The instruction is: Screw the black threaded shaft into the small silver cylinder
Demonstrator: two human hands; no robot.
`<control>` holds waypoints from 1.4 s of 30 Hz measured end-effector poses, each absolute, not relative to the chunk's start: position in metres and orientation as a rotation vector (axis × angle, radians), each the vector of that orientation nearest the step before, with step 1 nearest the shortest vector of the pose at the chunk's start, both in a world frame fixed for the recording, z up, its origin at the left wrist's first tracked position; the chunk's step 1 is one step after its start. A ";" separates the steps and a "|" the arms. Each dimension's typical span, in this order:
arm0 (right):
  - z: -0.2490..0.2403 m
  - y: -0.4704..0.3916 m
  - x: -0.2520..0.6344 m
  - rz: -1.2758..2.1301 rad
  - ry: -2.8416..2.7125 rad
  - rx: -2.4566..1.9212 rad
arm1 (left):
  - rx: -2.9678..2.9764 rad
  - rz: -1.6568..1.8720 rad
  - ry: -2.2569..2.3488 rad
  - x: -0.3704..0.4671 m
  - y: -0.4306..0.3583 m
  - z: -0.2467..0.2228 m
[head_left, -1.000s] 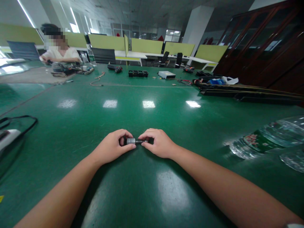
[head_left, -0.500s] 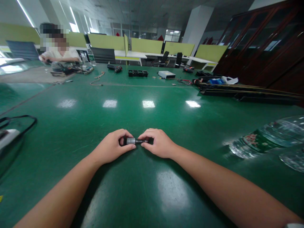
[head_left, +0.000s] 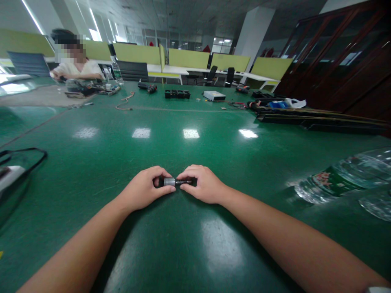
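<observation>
Both your hands were closed on one small part

Your left hand (head_left: 143, 189) was clamped on a silver cylinder (head_left: 169, 181), and your right hand (head_left: 207, 185) pinched the dark shaft (head_left: 180, 182) running out of its right end, so the piece lay level between your fingertips. Well to the right of that grip, beside your right forearm, was a large clear bottle (head_left: 345, 175) with a green label. Far to the left, at the picture's edge, sat a white device (head_left: 10, 177) with a black cable (head_left: 38, 162) looping toward you.

Well beyond the grip, a row of things crossed the table: a beige cord (head_left: 124, 106), a drill (head_left: 147, 87), a black slotted block (head_left: 177, 94), a silvery box (head_left: 214, 96), and, farther right, long dark strips (head_left: 320, 118).

The green tabletop (head_left: 152, 154) under you was glossy, with bright reflections both past the grip and on your side of it. Beyond its far left, a person (head_left: 81, 71) in a white top sat at the table. Yellow-green partitions (head_left: 189, 59) lined the room ahead, and a dark wooden cabinet (head_left: 336, 61) rose on the far right.
</observation>
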State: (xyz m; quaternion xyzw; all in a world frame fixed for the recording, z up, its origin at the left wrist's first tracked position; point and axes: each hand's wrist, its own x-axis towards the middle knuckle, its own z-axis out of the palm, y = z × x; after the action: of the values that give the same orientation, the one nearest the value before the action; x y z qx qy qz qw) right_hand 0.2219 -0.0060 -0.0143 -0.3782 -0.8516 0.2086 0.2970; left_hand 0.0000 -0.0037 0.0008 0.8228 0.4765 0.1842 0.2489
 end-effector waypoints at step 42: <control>-0.014 -0.007 0.222 0.591 -2.242 -1.094 | 2.252 0.484 1.303 0.002 -0.004 0.004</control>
State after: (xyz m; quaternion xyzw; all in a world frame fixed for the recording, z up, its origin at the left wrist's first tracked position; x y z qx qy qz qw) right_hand 0.2218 -0.0066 -0.0138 -0.4090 -0.8383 0.2209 0.2849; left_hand 0.0023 -0.0038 0.0036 0.8250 0.4775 0.1773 0.2450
